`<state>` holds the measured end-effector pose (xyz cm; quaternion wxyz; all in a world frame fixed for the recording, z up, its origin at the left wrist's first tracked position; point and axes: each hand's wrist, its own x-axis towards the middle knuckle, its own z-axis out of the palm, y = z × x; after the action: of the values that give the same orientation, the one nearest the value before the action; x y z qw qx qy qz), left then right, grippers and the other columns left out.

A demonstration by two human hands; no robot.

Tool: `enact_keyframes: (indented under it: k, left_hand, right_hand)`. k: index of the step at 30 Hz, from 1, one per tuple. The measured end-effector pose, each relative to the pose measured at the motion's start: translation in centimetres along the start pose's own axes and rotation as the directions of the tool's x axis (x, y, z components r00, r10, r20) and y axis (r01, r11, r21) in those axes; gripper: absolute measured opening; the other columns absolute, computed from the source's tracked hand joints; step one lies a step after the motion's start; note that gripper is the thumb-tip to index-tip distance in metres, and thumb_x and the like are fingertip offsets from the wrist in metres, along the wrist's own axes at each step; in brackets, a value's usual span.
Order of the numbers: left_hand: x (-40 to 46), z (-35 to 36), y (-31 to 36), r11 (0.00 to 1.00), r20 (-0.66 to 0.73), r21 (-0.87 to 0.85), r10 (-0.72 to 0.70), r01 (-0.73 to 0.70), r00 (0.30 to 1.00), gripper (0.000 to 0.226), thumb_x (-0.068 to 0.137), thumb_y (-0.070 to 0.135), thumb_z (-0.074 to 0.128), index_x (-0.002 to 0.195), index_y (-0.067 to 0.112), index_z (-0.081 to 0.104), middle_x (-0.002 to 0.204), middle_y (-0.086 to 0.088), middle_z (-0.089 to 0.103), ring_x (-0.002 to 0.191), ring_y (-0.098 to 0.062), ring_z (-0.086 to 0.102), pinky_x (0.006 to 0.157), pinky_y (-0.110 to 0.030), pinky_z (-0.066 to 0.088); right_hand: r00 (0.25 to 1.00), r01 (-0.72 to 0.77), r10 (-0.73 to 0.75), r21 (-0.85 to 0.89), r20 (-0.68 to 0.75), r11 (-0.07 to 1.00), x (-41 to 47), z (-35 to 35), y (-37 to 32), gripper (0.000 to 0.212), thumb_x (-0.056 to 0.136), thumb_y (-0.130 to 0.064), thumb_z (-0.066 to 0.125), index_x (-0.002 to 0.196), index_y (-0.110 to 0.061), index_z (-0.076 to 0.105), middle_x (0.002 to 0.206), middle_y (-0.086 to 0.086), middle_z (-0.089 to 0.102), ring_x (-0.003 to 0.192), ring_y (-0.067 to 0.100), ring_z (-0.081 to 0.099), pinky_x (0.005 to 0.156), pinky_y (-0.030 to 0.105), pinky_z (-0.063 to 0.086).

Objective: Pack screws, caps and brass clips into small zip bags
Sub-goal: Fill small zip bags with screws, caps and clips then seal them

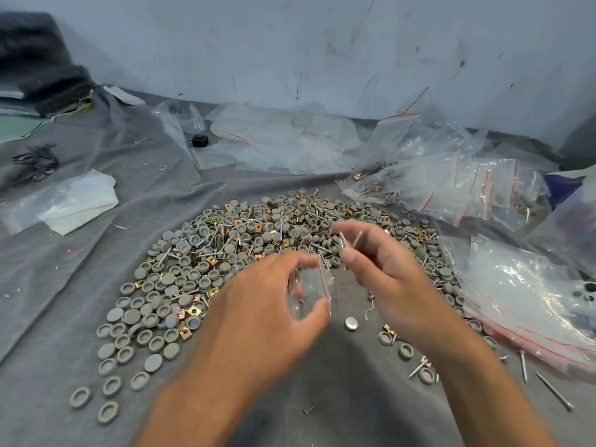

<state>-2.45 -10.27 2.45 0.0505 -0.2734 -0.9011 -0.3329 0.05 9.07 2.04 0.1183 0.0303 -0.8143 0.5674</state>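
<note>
A wide heap of grey caps (180, 285), brass clips (211, 260) and screws (206, 243) covers the grey cloth (64, 285) in front of me. My left hand (267, 301) pinches a small clear zip bag (311, 290) with a red seal line, held above the cloth. My right hand (383, 262) is just right of the bag's mouth and pinches a few silver screws (350, 241) between thumb and fingers. The inside of the bag is too blurred to read.
Filled zip bags (451, 188) lie at the back right, and a large clear bag (529, 304) lies at the right. Empty bags (280, 140) rest near the wall (322, 43). A white cloth (77, 201) sits left. Loose screws (522, 366) and caps (351, 323) lie near me.
</note>
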Motion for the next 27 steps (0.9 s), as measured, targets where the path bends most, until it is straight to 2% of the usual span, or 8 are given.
enact_keyframes:
  k: [3,6,11,15,19,23,25,27]
  left_hand:
    - [0.1,0.1,0.0,1.0,-0.005,0.006,0.003,-0.003,1.0,0.04,0.079,0.062,0.062,0.116,0.053,0.053,0.08,0.023,0.053,0.084,0.011,0.049,0.059,-0.014,0.031]
    - [0.2,0.1,0.1,1.0,0.011,0.016,0.014,-0.014,1.0,0.033,0.079,0.063,0.056,0.109,0.051,0.051,0.078,0.021,0.051,0.076,0.007,0.048,0.058,-0.02,0.033]
    - [0.2,0.1,0.2,1.0,0.019,0.003,0.014,-0.014,1.0,0.022,0.075,0.059,0.049,0.094,0.047,0.049,0.079,0.021,0.054,0.077,0.004,0.05,0.058,-0.021,0.033]
    - [0.2,0.2,0.2,1.0,0.023,0.005,0.026,-0.026,0.999,0.024,0.077,0.056,0.049,0.099,0.046,0.052,0.086,0.023,0.058,0.081,0.004,0.053,0.063,-0.022,0.041]
    - [0.3,0.4,0.2,0.999,0.043,0.007,0.031,-0.032,0.999,0.027,0.079,0.056,0.049,0.104,0.046,0.053,0.09,0.023,0.059,0.084,0.003,0.055,0.07,-0.027,0.05]
    - [0.1,0.3,0.2,1.0,0.017,0.004,0.021,-0.021,1.0,0.031,0.082,0.06,0.056,0.112,0.051,0.053,0.084,0.025,0.055,0.081,0.009,0.05,0.062,-0.017,0.039]
    - [0.1,0.2,0.1,1.0,-0.003,0.005,0.009,-0.009,1.0,0.037,0.082,0.061,0.06,0.118,0.051,0.054,0.084,0.026,0.054,0.084,0.011,0.05,0.063,-0.015,0.035]
    - [0.1,0.1,0.0,1.0,-0.022,-0.016,0.008,-0.008,1.0,0.043,0.079,0.062,0.054,0.12,0.049,0.056,0.083,0.025,0.055,0.083,0.009,0.051,0.065,-0.016,0.037]
  right_hand:
    - [0.982,0.112,-0.136,0.176,0.131,0.978,-1.1,0.7,-2.1,0.019,0.101,-0.018,0.052,0.115,-0.02,0.065,0.092,-0.027,0.066,0.087,-0.01,0.061,0.077,0.004,0.044]
    - [0.975,0.098,-0.136,0.214,0.173,0.972,-1.8,1.5,-3.1,0.015,0.1,-0.02,0.054,0.11,-0.02,0.065,0.091,-0.021,0.067,0.086,-0.004,0.064,0.076,0.007,0.045]
    - [0.973,0.23,-0.212,-0.29,0.091,0.929,-2.2,2.0,-2.7,0.014,0.097,-0.022,0.063,0.104,-0.034,0.067,0.085,-0.042,0.055,0.081,-0.008,0.054,0.069,0.006,0.037]
    - [0.978,0.21,-0.197,-0.409,0.076,0.888,-2.3,2.1,-2.3,0.019,0.093,-0.028,0.068,0.109,-0.039,0.069,0.099,-0.033,0.062,0.087,0.004,0.056,0.075,0.013,0.039]
    - [0.974,0.219,-0.226,-0.358,0.024,0.908,-2.3,2.0,-2.4,0.02,0.087,-0.024,0.075,0.105,-0.032,0.072,0.09,-0.033,0.064,0.079,-0.004,0.061,0.069,0.004,0.041]
    - [0.981,0.182,-0.192,-0.181,-0.038,0.966,-2.2,1.3,-2.4,0.014,0.088,-0.035,0.069,0.102,-0.036,0.071,0.091,-0.018,0.071,0.079,0.005,0.068,0.065,0.015,0.05]
    - [0.982,0.114,-0.128,-0.105,-0.14,0.988,-1.9,0.1,-1.9,0.008,0.091,-0.03,0.07,0.098,-0.034,0.071,0.084,-0.012,0.07,0.07,0.005,0.064,0.059,0.012,0.046]
    - [0.955,0.021,-0.075,-0.185,-0.287,0.982,-1.6,-1.7,-0.7,0.008,0.093,-0.025,0.071,0.093,-0.034,0.07,0.082,-0.016,0.07,0.071,0.0,0.063,0.061,0.009,0.044]
